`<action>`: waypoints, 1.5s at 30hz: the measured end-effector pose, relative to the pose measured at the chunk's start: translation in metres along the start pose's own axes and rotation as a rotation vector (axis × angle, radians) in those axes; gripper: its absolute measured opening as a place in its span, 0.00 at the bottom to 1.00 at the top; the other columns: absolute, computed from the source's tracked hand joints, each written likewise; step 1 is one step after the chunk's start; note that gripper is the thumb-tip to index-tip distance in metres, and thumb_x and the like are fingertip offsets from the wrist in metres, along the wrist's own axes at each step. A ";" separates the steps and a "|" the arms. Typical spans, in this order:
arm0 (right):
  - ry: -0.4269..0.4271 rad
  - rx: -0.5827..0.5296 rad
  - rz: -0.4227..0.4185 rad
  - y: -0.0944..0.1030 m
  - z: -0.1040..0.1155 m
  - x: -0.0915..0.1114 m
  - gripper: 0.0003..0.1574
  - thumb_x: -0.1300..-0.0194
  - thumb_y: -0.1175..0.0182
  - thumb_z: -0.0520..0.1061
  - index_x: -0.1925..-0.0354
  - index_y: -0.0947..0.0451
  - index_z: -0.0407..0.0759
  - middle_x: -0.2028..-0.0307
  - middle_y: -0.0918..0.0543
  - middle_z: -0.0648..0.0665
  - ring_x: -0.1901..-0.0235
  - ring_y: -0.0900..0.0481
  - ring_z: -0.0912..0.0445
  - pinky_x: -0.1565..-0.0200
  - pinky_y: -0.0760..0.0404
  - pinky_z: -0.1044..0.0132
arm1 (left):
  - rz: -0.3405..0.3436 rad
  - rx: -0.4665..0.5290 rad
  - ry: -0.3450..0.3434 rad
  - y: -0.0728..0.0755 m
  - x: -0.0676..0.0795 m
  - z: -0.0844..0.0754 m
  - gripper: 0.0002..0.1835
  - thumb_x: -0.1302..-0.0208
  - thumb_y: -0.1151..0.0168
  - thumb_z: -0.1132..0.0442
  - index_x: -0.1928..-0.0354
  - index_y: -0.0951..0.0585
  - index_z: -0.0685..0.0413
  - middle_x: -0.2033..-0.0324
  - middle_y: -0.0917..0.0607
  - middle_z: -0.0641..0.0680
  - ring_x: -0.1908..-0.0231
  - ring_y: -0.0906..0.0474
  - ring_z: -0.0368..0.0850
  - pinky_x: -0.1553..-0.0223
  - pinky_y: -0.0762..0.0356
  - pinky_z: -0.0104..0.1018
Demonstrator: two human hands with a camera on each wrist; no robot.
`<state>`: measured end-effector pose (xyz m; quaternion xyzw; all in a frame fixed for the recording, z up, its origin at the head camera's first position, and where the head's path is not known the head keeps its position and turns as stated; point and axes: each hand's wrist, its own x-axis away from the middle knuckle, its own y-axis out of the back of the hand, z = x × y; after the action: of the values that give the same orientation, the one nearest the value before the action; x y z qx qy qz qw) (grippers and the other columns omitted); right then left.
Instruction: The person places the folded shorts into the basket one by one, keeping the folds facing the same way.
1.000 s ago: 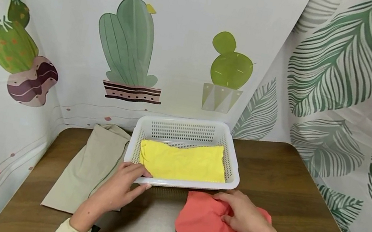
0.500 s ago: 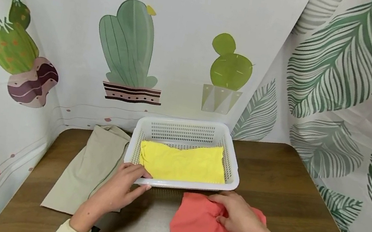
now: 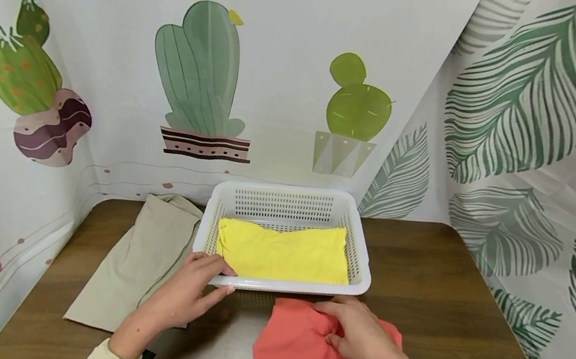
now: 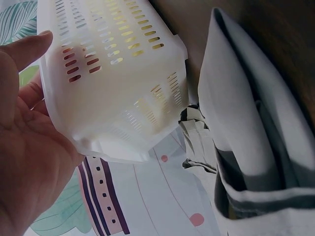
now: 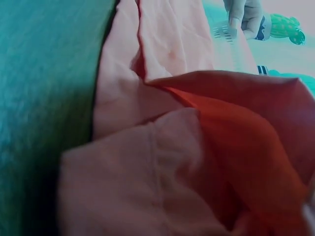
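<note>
Through the head camera I have the person's left hand at the near left corner of the white basket, its fingers hooked over the rim and the thumb against the outer wall, so I read it as grasping the edge. The basket stands upright at the back of the table, with a folded yellow cloth spread along its bottom.

The right hand is on the red cloth, which lies on the table in front of the basket's near right side, outside it. Thumb and fingers seem to pinch a bunched fold there; my right wrist view is filled with loose, overlapping red layers and does not show the fingertips clearly.

A beige garment lies folded on the left, just beside the basket; I cannot tell whether they touch.

I judge the step in hand to be gathering or arranging the red cloth while the left hand steadies the basket. For the next move, I would want the left hand off the rim and onto the red cloth's free left side, so both hands can spread the crumpled layers and square the edges.
</note>
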<state>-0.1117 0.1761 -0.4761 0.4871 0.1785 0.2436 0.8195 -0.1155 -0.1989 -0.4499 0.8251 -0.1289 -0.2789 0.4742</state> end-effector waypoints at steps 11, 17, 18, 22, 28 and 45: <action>0.015 0.019 -0.021 -0.005 0.008 -0.004 0.33 0.42 0.23 0.38 0.38 0.15 0.53 0.46 0.16 0.49 0.45 0.20 0.48 0.44 0.21 0.44 | 0.015 0.025 0.007 0.001 0.000 -0.001 0.09 0.28 0.28 0.57 0.52 0.16 0.51 0.56 0.13 0.47 0.54 0.20 0.40 0.36 0.34 0.52; 0.023 0.022 -0.032 -0.009 0.013 -0.008 0.34 0.43 0.23 0.38 0.39 0.15 0.54 0.48 0.16 0.49 0.47 0.20 0.49 0.47 0.20 0.45 | 0.007 0.018 0.008 0.000 0.000 -0.001 0.09 0.29 0.28 0.58 0.52 0.16 0.50 0.56 0.14 0.45 0.54 0.20 0.38 0.36 0.34 0.52; 0.027 0.024 -0.034 -0.010 0.013 -0.008 0.34 0.43 0.23 0.38 0.39 0.15 0.54 0.48 0.16 0.49 0.47 0.20 0.49 0.47 0.20 0.45 | 0.006 0.019 0.008 0.000 0.000 -0.001 0.09 0.29 0.27 0.58 0.52 0.16 0.50 0.56 0.14 0.45 0.54 0.20 0.38 0.36 0.34 0.52; 0.036 0.026 -0.031 -0.011 0.018 -0.011 0.33 0.42 0.22 0.38 0.38 0.15 0.54 0.49 0.16 0.50 0.47 0.20 0.50 0.46 0.20 0.46 | 0.007 0.011 0.005 0.000 0.000 0.000 0.09 0.29 0.28 0.57 0.52 0.17 0.48 0.56 0.15 0.43 0.54 0.21 0.36 0.35 0.34 0.51; 0.053 0.033 -0.026 -0.014 0.024 -0.016 0.33 0.42 0.22 0.38 0.38 0.15 0.52 0.49 0.16 0.50 0.47 0.21 0.50 0.46 0.20 0.47 | 0.007 0.020 0.000 0.001 0.000 0.000 0.09 0.29 0.28 0.58 0.52 0.17 0.48 0.56 0.15 0.43 0.53 0.21 0.36 0.35 0.35 0.51; 0.081 0.058 -0.011 -0.021 0.043 -0.029 0.34 0.42 0.22 0.38 0.37 0.15 0.54 0.52 0.15 0.50 0.51 0.20 0.52 0.51 0.19 0.50 | 0.000 0.006 -0.022 0.001 0.000 -0.001 0.08 0.29 0.28 0.58 0.53 0.17 0.48 0.57 0.15 0.43 0.54 0.21 0.37 0.37 0.34 0.50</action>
<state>-0.1077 0.1207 -0.4732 0.4994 0.2213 0.2535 0.7983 -0.1154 -0.1987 -0.4489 0.8234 -0.1347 -0.2876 0.4704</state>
